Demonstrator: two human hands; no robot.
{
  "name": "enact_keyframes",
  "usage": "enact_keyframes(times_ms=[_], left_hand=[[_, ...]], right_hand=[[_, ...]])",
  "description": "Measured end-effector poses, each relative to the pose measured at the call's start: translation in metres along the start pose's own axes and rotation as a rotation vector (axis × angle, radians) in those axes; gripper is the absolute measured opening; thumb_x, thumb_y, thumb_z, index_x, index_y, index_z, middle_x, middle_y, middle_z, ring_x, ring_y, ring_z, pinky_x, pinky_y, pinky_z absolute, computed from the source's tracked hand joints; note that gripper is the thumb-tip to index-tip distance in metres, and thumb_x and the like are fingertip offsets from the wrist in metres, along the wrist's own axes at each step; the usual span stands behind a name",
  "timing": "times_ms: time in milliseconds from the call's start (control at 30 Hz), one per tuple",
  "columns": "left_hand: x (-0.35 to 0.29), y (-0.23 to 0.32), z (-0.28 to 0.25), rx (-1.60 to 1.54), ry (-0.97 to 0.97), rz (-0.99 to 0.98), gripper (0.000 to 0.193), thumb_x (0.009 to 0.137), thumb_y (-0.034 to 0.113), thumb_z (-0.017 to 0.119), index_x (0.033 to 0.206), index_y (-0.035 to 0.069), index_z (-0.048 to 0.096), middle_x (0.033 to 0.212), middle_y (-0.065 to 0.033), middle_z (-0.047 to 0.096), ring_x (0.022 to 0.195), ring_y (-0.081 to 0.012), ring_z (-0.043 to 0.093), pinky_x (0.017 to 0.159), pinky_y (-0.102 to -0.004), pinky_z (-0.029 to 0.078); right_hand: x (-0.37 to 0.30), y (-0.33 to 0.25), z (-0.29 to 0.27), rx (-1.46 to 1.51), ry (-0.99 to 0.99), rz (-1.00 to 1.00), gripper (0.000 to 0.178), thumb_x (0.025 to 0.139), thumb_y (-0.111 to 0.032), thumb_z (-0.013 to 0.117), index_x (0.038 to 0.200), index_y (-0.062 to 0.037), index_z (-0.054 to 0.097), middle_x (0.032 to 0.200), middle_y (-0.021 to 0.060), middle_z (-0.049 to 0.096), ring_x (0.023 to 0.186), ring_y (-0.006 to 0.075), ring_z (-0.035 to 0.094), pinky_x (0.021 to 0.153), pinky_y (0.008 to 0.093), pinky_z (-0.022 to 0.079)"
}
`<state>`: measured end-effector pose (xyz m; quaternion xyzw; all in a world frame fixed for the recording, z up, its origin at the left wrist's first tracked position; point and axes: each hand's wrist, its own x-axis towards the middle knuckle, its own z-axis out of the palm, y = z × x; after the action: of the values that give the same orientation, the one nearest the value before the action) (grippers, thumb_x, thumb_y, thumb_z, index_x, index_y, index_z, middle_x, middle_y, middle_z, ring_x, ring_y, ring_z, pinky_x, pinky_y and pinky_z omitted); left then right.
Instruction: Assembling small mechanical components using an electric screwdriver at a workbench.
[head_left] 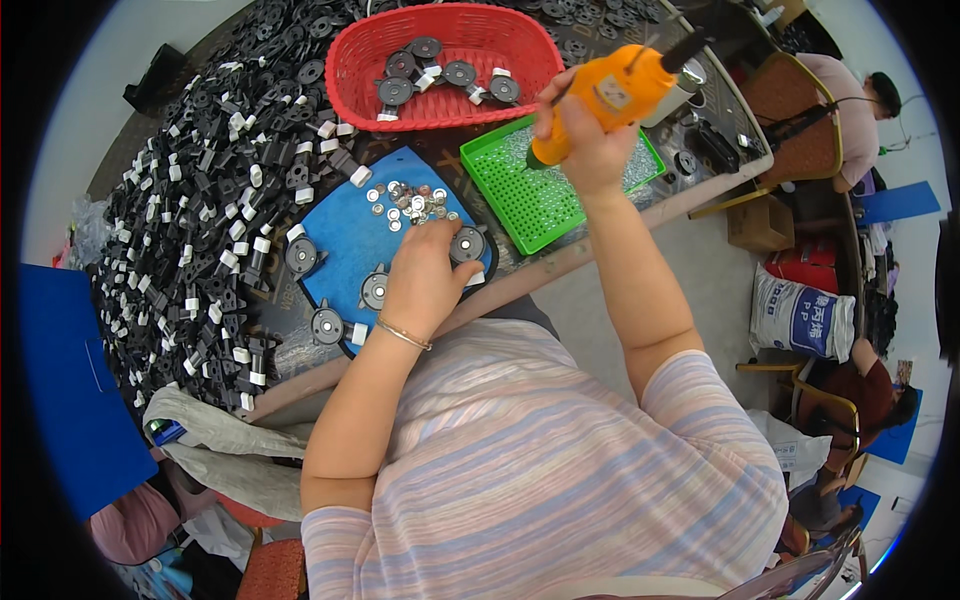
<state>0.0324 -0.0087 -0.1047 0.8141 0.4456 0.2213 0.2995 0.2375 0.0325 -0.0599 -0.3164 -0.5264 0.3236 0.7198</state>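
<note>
My right hand [597,150] is wrapped round an orange electric screwdriver [625,88], held tilted above a green perforated tray [545,235] with small shiny pieces in it. My left hand [428,275] rests on a blue mat [335,215], thumb and fingers bent round a black round plastic part [467,244] with a metal centre. Its fingertips, partly hidden, reach the edge of a heap of small silver washer-like discs [410,203]. Other round black parts lie on the mat: one left of my hand [374,291], another at the far left [301,256], and one nearer me [327,325].
A big heap of black parts with white ends [215,220] covers the table's left side. Behind the mat stands a red basket [445,70] holding several round parts. The table edge [570,258] runs in front of me. Other people sit on the right.
</note>
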Motion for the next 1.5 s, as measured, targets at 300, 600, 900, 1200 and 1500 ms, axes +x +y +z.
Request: enact_keyframes(times_ms=[300,600,900,1200,1500], left_hand=[[-0.002,-0.002,0.001,-0.01,0.027,0.028,0.047,0.063,0.01,0.076,0.104,-0.003,0.058,0.1,-0.0177,0.06,0.095,-0.0341,0.054,0.083,-0.0384,0.045],[0.001,-0.01,0.006,-0.053,0.031,0.08,0.042,0.063,0.009,0.075,0.1,0.001,0.058,0.097,-0.0157,0.06,0.094,-0.034,0.055,0.081,-0.0389,0.045],[0.0,-0.015,0.014,-0.07,0.101,0.118,0.024,0.07,0.009,0.068,0.091,0.004,0.059,0.088,-0.0147,0.061,0.087,-0.0342,0.056,0.077,-0.0391,0.045],[0.0,-0.007,-0.002,0.018,-0.03,0.098,0.04,0.066,0.009,0.073,0.102,0.0,0.058,0.098,-0.0168,0.06,0.095,-0.0341,0.054,0.084,-0.0404,0.044],[0.075,0.015,-0.104,0.404,0.537,0.274,0.096,0.055,0.034,0.082,0.135,0.011,0.035,0.134,-0.0175,0.038,0.125,-0.0349,0.035,0.101,-0.055,0.025]], right_hand=[[-0.023,-0.049,0.034,0.276,-0.215,0.064,0.041,0.082,-0.032,0.062,0.098,0.0029,0.047,0.083,0.0152,0.053,0.057,0.0176,0.057,0.052,0.026,0.048],[-0.043,-0.034,0.059,0.275,-0.243,0.162,0.036,0.078,-0.021,0.069,0.096,0.0011,0.047,0.082,0.0107,0.051,0.058,0.0127,0.056,0.053,0.0218,0.045],[-0.044,-0.028,0.055,0.095,-0.415,0.092,0.037,0.075,-0.026,0.07,0.094,-0.0008,0.049,0.083,0.0095,0.052,0.065,0.0124,0.054,0.059,0.023,0.044],[-0.019,-0.058,0.047,0.524,-0.446,0.134,0.044,0.076,-0.032,0.071,0.094,0.0006,0.048,0.086,0.012,0.051,0.06,0.0149,0.054,0.048,0.0261,0.047],[-0.029,-0.061,0.018,0.445,-0.496,0.121,0.043,0.076,-0.032,0.07,0.094,0.0007,0.048,0.085,0.0124,0.051,0.054,0.0166,0.055,0.049,0.0255,0.047]])
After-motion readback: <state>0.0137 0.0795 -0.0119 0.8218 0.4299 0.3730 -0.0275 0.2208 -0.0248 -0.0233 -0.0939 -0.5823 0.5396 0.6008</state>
